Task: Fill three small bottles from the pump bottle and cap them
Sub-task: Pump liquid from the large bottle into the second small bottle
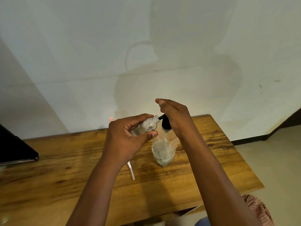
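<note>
Left hand (pixel 128 137) grips clear bubbly small bottle (pixel 146 125) — spout touching neck.

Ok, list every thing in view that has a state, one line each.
small bottle: uncapped, tilted, partly filled, mouth at the nozzle.
pump bottle: upright on the table, liquid low.
left hand: grips the small bottle.
right hand: rests on the pump head, fingers straight.

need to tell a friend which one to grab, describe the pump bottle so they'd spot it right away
On the wooden table, just right of centre, stands the pump bottle: clear, with foamy liquid, under the right hand. Its black pump head sets it apart from the small bottle tilted in the left hand.
</note>
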